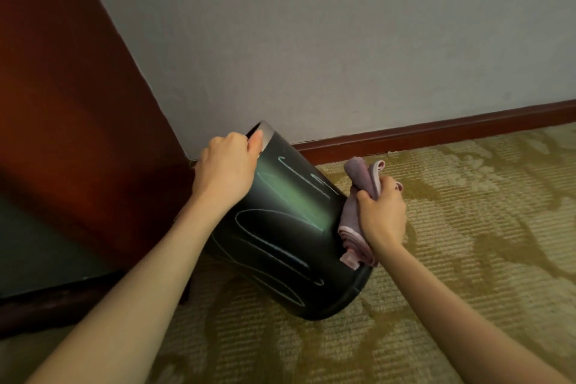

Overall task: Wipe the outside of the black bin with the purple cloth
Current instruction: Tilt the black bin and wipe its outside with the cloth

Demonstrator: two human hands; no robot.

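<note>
The black bin (280,237) is tilted, its mouth pointing up and away to the left and its base toward me. Pale chalk-like scribbles cover its outer wall. My left hand (226,168) grips the silver rim at the top, thumb on the outside. My right hand (381,215) holds the bunched purple cloth (353,227) against the bin's right side. The bin's inside is hidden.
A dark red wooden cabinet (71,121) stands at the left, close to the bin. A grey wall (311,40) with a red-brown skirting board (436,131) runs behind. The floor is patterned yellow-green carpet (467,243).
</note>
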